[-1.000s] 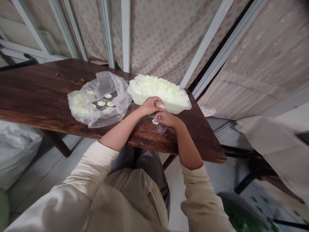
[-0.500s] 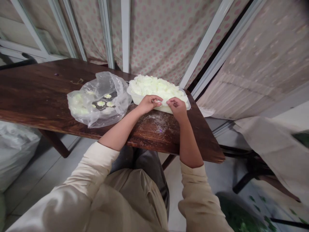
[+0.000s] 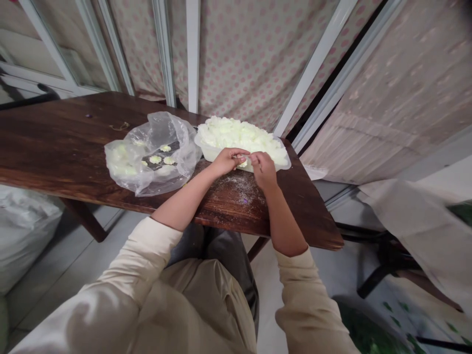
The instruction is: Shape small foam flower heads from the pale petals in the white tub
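**Left hand (image 3: 228, 162) and right hand (image 3: 262, 171) together at a plastic tub (image 3: 221, 153)**

At the far left of the dark wooden table (image 3: 66, 128), a crumpled clear plastic bag (image 3: 184, 155) holds pale, ragged clumps (image 3: 155, 159) on a dark patch. Both forearms rest on the near edge, angling inward. The left fingers pinch a small white piece (image 3: 242, 162) at the tub's near rim; the right fingertips close in beside it, contact unclear. Fluffy white mass (image 3: 239, 135) heaps the tub, with white powder (image 3: 236, 183) dusted on the wood below.
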Demonstrator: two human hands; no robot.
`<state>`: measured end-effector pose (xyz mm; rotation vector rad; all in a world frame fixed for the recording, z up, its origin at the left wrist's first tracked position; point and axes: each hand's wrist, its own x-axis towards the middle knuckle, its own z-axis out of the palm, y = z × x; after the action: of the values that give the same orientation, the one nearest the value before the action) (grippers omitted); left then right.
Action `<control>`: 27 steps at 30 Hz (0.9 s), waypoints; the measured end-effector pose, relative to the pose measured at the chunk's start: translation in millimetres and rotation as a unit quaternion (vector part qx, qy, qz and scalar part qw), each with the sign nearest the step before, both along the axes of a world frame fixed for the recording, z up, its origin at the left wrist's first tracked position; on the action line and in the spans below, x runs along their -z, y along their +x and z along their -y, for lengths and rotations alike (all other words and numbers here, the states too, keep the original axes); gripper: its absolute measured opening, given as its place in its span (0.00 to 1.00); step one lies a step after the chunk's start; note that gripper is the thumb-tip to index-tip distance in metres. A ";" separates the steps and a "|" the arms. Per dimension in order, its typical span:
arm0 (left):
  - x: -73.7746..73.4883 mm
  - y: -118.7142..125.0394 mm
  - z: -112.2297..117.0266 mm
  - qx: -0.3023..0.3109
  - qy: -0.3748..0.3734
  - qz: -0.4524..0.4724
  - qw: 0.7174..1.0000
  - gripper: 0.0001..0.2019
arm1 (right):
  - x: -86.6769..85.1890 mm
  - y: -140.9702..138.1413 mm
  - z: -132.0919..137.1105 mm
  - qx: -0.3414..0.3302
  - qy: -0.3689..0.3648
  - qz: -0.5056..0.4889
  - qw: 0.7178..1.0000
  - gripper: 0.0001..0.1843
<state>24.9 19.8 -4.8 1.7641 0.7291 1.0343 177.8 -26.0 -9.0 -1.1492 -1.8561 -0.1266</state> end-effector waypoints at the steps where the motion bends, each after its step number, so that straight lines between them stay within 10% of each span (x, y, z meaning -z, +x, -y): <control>1: 0.2 0.2 -0.3 0.012 0.001 0.003 1.000 0.14 | 1.6 -4.1 -0.3 -0.015 -0.018 0.013 1.000 0.16; 14: 2.0 3.7 3.4 -0.010 0.069 0.025 0.997 0.11 | 7.4 -15.4 -3.2 -0.093 -0.110 -0.072 0.987 0.18; 27: 0.6 5.6 10.2 0.040 0.043 -0.030 0.998 0.15 | 4.7 -7.4 -2.9 0.059 -0.036 -0.105 0.992 0.19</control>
<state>30.5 9.6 -5.4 1.8897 0.6525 0.9752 170.4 -23.1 -13.6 -1.2722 -1.6184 -0.0057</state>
